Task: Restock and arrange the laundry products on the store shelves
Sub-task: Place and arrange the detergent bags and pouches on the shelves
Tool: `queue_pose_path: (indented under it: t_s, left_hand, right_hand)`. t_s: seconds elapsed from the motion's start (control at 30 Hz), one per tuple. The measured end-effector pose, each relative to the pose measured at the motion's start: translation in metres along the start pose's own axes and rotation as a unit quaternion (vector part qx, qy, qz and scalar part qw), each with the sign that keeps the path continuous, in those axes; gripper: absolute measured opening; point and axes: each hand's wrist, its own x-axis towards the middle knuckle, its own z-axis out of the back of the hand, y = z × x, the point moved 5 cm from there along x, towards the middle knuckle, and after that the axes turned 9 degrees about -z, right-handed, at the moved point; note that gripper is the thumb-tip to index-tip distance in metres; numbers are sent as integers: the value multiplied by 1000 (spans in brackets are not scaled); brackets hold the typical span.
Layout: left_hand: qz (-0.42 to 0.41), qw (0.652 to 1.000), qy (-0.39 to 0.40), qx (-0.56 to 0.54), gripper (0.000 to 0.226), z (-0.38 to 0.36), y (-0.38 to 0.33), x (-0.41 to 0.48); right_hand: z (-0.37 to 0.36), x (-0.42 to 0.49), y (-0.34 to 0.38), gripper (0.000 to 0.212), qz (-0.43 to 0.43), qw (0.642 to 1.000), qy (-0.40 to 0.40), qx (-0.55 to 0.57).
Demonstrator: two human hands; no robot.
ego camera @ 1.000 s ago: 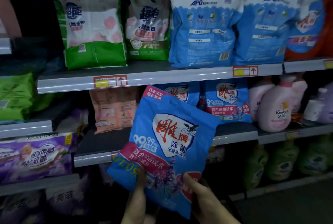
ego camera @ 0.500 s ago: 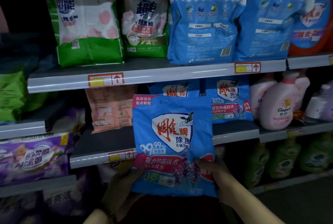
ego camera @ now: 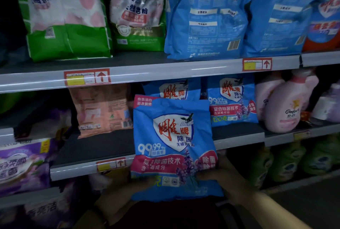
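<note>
I hold a blue detergent powder bag [ego camera: 173, 142] upright in front of the middle shelf [ego camera: 110, 144]. My left hand [ego camera: 127, 197] grips its lower left corner and my right hand [ego camera: 226, 175] grips its lower right edge. Its front shows a white shield with red characters and a pink band. Two matching blue bags [ego camera: 231, 99] stand on the middle shelf just behind and to the right of it. A peach bag [ego camera: 101, 111] stands on the same shelf to the left, back side facing out.
Pink softener bottles [ego camera: 283, 107] fill the middle shelf's right end. The upper shelf [ego camera: 165, 71] carries green-and-white bags [ego camera: 62, 17] and large blue bags [ego camera: 206, 17]. Purple packs [ego camera: 20, 164] sit at lower left, green bottles [ego camera: 287, 162] at lower right. Bare shelf shows before the peach bag.
The bag went from tilted to upright and has risen closer to the middle shelf. My hands shifted from beneath it to its two lower corners.
</note>
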Motion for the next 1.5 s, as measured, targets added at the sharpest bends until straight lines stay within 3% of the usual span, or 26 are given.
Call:
queue_pose_path:
  t_s: [0.07,0.13,0.4,0.57,0.63,0.73,0.83,1.0,1.17,1.23,1.3,1.37,1.43,1.5]
  left_hand:
    - [-13,995,30,97,60,2,3,16]
    - [-46,986,8,163,57,6,5,37]
    - [-123,949,-99,273,45,10,-10,137]
    - [-143,912,-150,355,44,8,-20,197]
    - [-130,896,-157,394,48,14,-17,215]
    - [-44,859,-112,497,54,21,9,230]
    - [0,868,-103,486,63,30,27,236]
    - [6,875,-109,471,66,31,23,245]
    - [-28,872,-105,478,59,30,26,231]
    - [-56,865,-111,486,62,40,24,218]
    - [-74,843,-118,519,62,56,19,199]
    - [-103,793,-122,587,62,77,11,174]
    - [-121,725,-126,666,74,103,6,149]
    - [-76,686,-125,713,91,130,-2,123]
  right_hand:
    - [7,9,8,64,15,999,-12,-37]
    - [13,20,15,65,38,997,-26,-63]
    - [48,91,70,70,93,980,-117,-132]
    - [72,148,105,56,86,961,-141,-221]
    - [78,167,105,62,92,949,-167,-250]
    - [85,186,86,67,71,918,-186,-343]
    - [92,194,69,53,47,904,-191,-380]
    - [90,192,70,50,31,894,-212,-392]
    - [77,178,60,78,9,871,-329,-365]
    - [62,162,53,77,36,851,-383,-358]
    - [46,145,45,73,74,837,-414,-350]
    - [29,132,38,66,86,844,-412,-332]
    - [11,128,31,49,66,857,-378,-343]
    - [-13,128,25,27,49,871,-320,-369]
